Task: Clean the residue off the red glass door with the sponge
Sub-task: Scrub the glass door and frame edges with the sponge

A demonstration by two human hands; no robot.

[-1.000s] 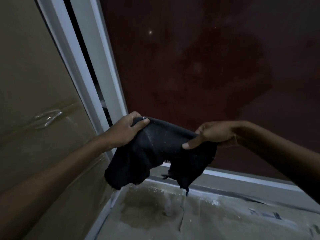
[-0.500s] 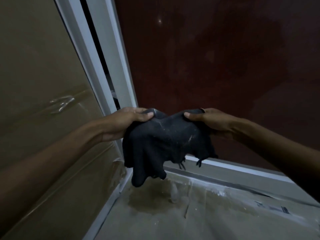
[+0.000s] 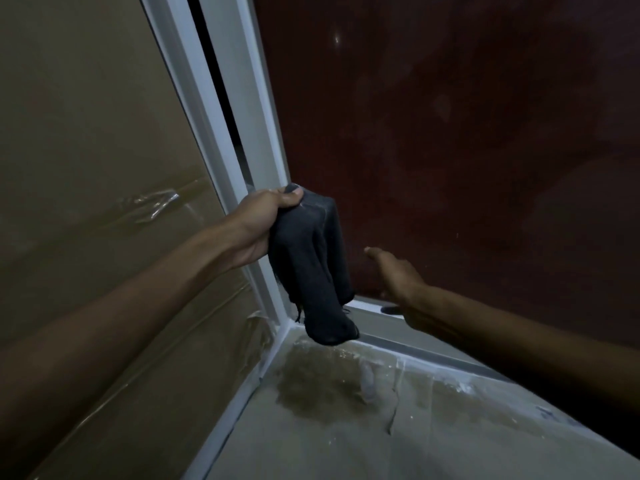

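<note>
Change: half a second back both hands held the dark cloth stretched between them; now the right hand (image 3: 394, 275) has let go, and the cloth hangs from the left hand (image 3: 263, 223) alone, bunched into long folds.

Head view, left hand: it sits near the middle of the picture, a little toward 10 o'clock, with the forearm coming in from 8 o'clock. The fingers and thumb are curled tight round the top of the cloth.

Head view, cloth: the task speaks of a sponge, but what shows is a limp dark cloth (image 3: 311, 265). It hangs straight down from the left hand, its lower end dangling just above the bottom corner of the frame, with loose threads at the hem.

Head view, right hand: it is at about 4 o'clock from the cloth, apart from it. The fingers are straight and loosely spread, holding nothing, reaching toward the glass; whether they touch it I cannot tell.

Head view, red glass door (image 3: 450, 133): it fills the upper right, toward 1 o'clock, dark red with pale cloudy smears.

Head view, white frame (image 3: 256, 116): it runs down from 12 o'clock behind the left hand and turns along the foot of the glass.

Head view, cardboard panel (image 3: 86, 150): at 9 o'clock, wrapped in clear film.

Head view, floor (image 3: 346, 427): at 6 o'clock, with a wet stain (image 3: 318, 386) below the hanging cloth.
</note>
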